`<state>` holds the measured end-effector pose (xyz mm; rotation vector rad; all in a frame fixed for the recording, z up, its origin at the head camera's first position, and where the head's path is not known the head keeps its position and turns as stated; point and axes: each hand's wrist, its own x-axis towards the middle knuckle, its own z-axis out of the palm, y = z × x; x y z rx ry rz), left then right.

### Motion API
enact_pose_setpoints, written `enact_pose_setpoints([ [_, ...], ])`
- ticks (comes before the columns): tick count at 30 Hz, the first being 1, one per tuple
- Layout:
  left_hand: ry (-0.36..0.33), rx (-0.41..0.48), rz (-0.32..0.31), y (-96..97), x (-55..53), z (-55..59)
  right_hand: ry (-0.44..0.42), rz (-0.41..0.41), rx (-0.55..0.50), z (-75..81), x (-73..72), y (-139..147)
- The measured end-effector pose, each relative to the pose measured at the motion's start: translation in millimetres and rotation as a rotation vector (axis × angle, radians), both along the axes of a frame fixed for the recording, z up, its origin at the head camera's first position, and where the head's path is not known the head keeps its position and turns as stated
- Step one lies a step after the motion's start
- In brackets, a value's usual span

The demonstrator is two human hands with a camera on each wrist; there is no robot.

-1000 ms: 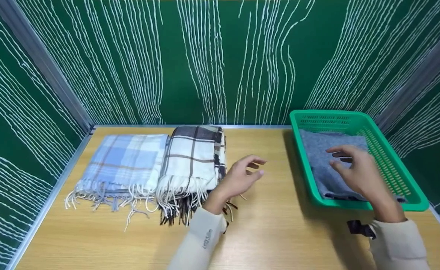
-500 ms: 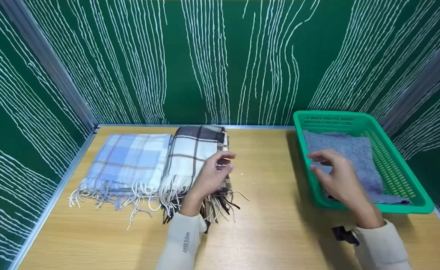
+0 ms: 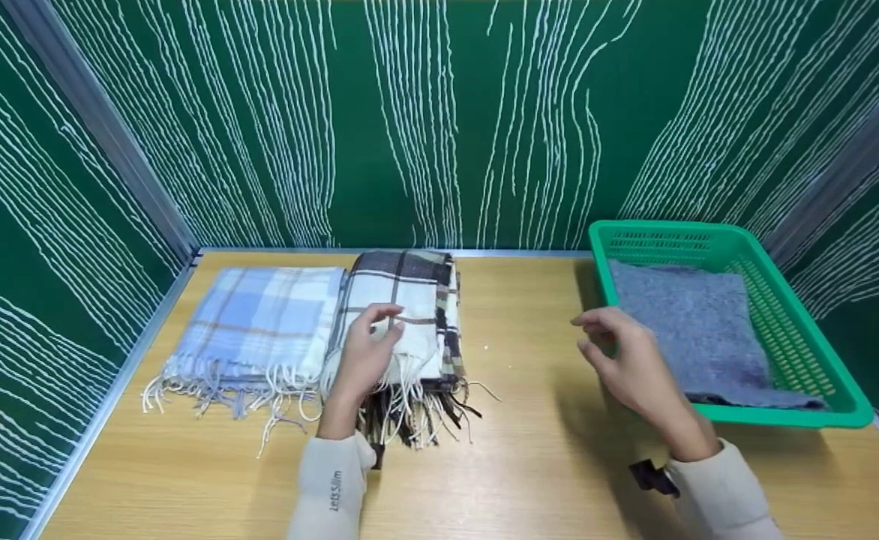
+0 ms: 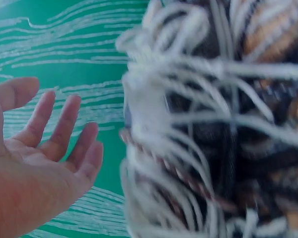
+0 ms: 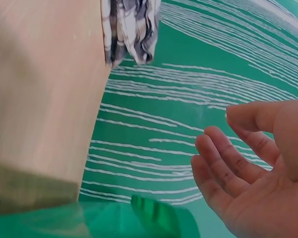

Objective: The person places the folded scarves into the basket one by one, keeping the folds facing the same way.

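Observation:
My left hand (image 3: 364,349) hovers over the folded brown, black and white plaid scarf (image 3: 409,289), its fingers loosely bent around nothing. In the left wrist view the white and dark fringe (image 4: 188,119) hangs beside that hand (image 4: 49,163), apart from it. My right hand (image 3: 631,364) is in the air by the left rim of the green basket (image 3: 604,262), thumb and fingers apart and holding nothing. A folded grey knit cloth (image 3: 687,322) lies inside the basket. To the left of the plaid scarf lies a folded light blue and white plaid scarf (image 3: 259,319) with fringe toward me.
A wooden table (image 3: 514,450) carries everything. Green walls (image 3: 522,150) with white wavy lines enclose it at the back and both sides, joined by grey metal posts (image 3: 109,120). The basket stands at the table's right side.
Both hands have moved left. My left hand went from the plaid scarf's right side to above it; my right hand went from over the grey cloth to the basket's left rim.

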<state>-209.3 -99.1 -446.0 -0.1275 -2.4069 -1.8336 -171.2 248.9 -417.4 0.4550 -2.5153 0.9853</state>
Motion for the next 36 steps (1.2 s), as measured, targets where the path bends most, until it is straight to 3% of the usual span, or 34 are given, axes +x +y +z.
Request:
enact_pose_setpoints([
  [6, -0.064, 0.002, 0.113, -19.2, 2.4, -3.6, -0.051, 0.01, -0.048, -9.5, -2.8, -11.7],
  [12, -0.099, 0.026, 0.167, -32.7, 0.8, -4.5, -0.084, 0.026, -0.096, -19.6, -6.8, -22.1],
  [18, -0.139, -0.059, 0.177, -42.8, -1.4, -11.7, -0.136, 0.035, -0.131, -32.8, -11.6, -35.1],
  [23, -0.179, -0.152, 0.174, -49.4, -2.7, -18.7, -0.227, 0.056, -0.183, -45.7, -16.0, -46.3],
  [31, -0.253, -0.193, 0.164, -57.8, -4.3, -23.5, -0.329, 0.056, -0.262, -62.1, -24.9, -58.8],
  [36, -0.244, -0.22, 0.173, -58.9, -8.4, -26.7, -0.381, 0.064, -0.316, -66.0, -28.3, -63.9],
])
